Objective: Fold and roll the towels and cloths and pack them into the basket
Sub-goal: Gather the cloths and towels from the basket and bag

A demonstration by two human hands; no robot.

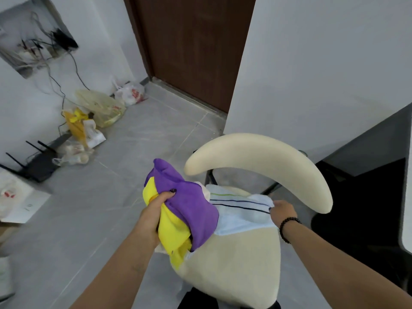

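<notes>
Lower centre: left hand [153, 210] bunches purple cloth [191, 201] and yellow cloth [174, 233]; right hand [284, 211] pinches striped towel [240, 210] off chair [234, 264], likely gathering them.

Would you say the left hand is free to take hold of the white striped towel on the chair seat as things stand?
Probably not yet. The left hand is full, gripping the purple cloth and yellow cloth in a bunch. The white striped towel lies just beside it on the chair, but only the right hand pinches it.
</notes>
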